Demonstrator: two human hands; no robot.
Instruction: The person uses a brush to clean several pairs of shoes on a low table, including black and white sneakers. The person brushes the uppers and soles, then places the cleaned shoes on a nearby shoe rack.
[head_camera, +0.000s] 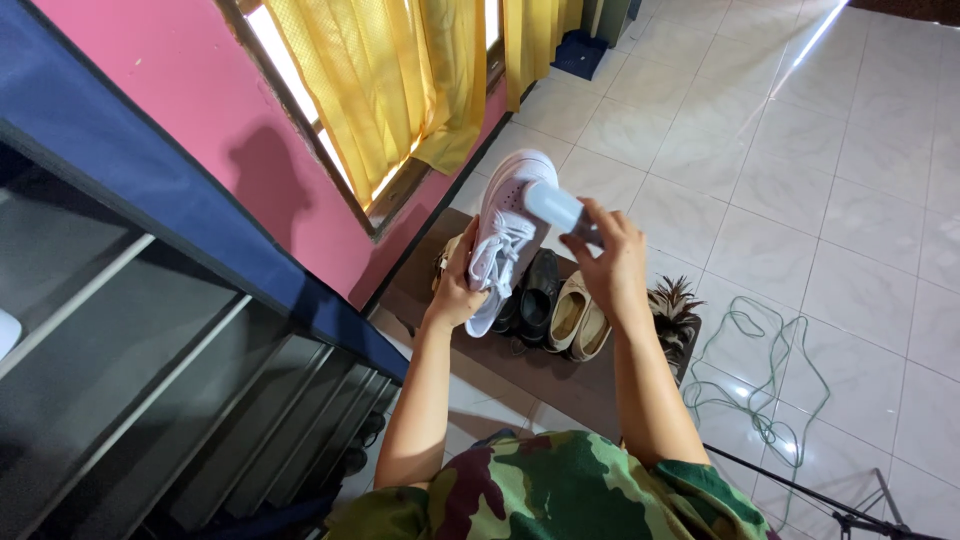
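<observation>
Tiled floor; left hand (457, 292) grips white sneaker (508, 232), right hand (610, 262) clutches pale bottle (553, 207), lower part hidden.

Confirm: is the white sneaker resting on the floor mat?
No, the left hand holds the white sneaker up above the brown mat, while the right hand holds a pale bottle against it.

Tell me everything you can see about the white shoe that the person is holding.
The white shoe is a lace-up sneaker, white all over, with white laces and a thick pale sole; its material looks like smooth leather or similar. It is held in the air above a brown mat, toe pointing away from the person. The left hand grips it at the heel end. The right hand holds a small pale blue-white bottle at the shoe's front part; whether it touches cannot be told.
</observation>
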